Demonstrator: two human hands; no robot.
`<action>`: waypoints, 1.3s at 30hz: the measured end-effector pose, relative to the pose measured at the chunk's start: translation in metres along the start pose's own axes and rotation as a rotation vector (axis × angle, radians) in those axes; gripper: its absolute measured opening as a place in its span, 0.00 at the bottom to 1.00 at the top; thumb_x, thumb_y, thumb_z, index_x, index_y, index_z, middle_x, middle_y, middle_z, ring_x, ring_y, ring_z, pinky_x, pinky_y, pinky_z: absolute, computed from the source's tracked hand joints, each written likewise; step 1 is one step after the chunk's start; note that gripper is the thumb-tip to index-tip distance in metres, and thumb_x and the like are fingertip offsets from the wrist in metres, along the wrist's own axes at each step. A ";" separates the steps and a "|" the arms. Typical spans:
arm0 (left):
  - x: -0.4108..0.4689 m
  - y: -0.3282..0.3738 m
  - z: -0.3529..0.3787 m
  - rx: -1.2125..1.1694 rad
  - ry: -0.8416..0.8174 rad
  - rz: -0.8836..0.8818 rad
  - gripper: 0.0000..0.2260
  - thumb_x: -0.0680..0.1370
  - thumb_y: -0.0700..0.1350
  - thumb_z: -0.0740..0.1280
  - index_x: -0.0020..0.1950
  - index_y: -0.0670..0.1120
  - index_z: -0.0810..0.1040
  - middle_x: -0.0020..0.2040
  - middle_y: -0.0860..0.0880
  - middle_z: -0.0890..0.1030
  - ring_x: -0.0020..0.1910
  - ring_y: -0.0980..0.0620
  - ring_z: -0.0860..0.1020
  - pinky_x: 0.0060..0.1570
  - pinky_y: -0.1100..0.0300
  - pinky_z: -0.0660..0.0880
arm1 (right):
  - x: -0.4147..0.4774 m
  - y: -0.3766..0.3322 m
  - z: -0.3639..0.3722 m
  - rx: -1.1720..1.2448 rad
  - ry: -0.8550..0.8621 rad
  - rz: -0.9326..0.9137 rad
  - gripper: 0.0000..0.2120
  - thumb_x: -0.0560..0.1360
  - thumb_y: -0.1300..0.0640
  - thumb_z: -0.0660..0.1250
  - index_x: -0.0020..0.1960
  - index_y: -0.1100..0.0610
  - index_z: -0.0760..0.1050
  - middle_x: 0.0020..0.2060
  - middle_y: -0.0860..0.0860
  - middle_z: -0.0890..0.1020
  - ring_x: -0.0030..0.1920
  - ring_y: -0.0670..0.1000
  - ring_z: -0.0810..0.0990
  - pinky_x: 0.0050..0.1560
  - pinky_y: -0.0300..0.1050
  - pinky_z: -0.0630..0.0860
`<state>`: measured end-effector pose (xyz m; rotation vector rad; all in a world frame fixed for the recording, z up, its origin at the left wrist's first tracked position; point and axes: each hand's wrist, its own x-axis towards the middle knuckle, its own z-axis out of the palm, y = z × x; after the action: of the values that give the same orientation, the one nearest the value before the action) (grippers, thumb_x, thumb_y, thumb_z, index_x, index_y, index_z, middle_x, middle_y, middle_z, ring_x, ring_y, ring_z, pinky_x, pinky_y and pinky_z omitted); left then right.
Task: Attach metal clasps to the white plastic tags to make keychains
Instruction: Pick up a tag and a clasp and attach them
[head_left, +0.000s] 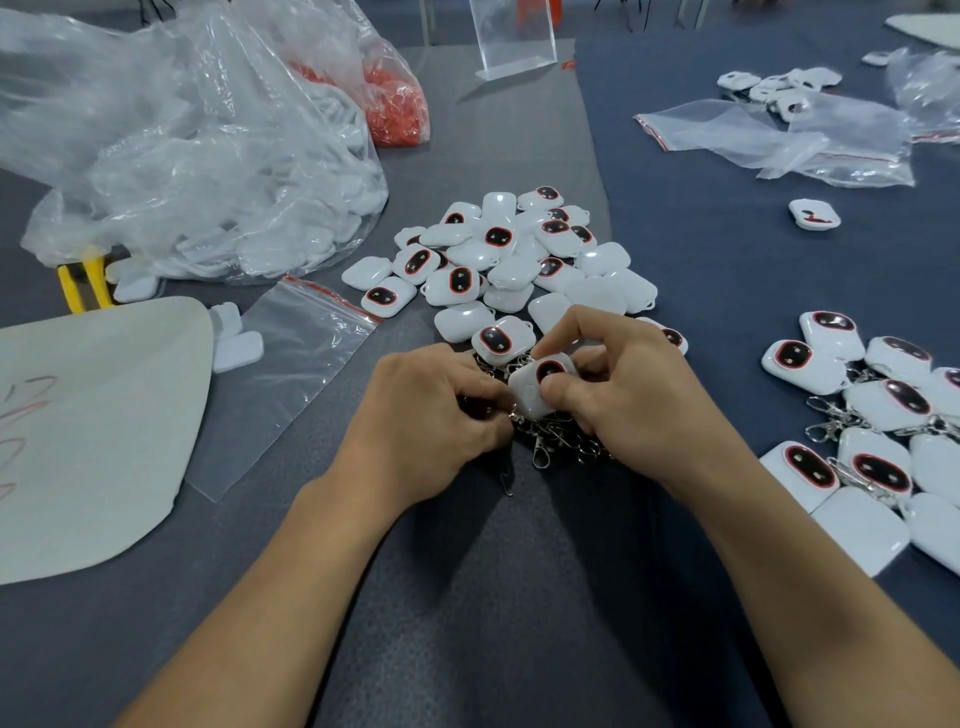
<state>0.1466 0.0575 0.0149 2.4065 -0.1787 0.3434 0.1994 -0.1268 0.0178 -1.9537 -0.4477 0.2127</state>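
My right hand (631, 379) pinches a white plastic tag (535, 387) with a dark red-rimmed oval on its face. At the tag's lower left corner, my left hand (431, 415) pinches a small metal clasp (511, 413), mostly hidden by my fingers. Under both hands lies a heap of loose metal clasps (556, 441). Just behind them sits a pile of white tags (498, 260). On the right lies a group of tags with clasps attached (883, 410).
A big clear bag of white parts (208, 171) and a bag of red pieces (395, 104) lie at the back left. Empty zip bags (291, 364) (769, 140), a pale sheet (88, 426), yellow-handled pliers (85, 280) and a clear stand (511, 39) sit around.
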 end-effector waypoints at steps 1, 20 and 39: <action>0.000 0.000 0.000 0.001 -0.001 -0.006 0.14 0.64 0.50 0.74 0.49 0.60 0.84 0.42 0.63 0.81 0.39 0.65 0.76 0.42 0.71 0.68 | 0.000 -0.001 0.000 -0.019 0.002 -0.006 0.08 0.75 0.61 0.71 0.46 0.49 0.78 0.32 0.58 0.79 0.27 0.48 0.68 0.28 0.43 0.68; -0.008 0.014 0.002 0.211 0.087 -0.048 0.09 0.69 0.52 0.69 0.41 0.53 0.87 0.34 0.53 0.82 0.36 0.52 0.76 0.39 0.56 0.71 | -0.013 -0.020 0.009 -0.170 0.057 -0.065 0.06 0.75 0.59 0.72 0.45 0.49 0.78 0.27 0.55 0.76 0.25 0.46 0.66 0.25 0.44 0.66; -0.005 0.018 -0.007 -0.306 0.350 -0.103 0.07 0.68 0.42 0.79 0.40 0.54 0.87 0.34 0.60 0.84 0.33 0.64 0.79 0.37 0.72 0.71 | -0.004 -0.019 -0.008 0.715 -0.059 0.380 0.05 0.74 0.69 0.67 0.44 0.61 0.79 0.36 0.60 0.82 0.23 0.50 0.73 0.23 0.37 0.65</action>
<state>0.1364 0.0489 0.0292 2.0095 0.0487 0.6326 0.1948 -0.1284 0.0385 -1.3090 -0.0116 0.5885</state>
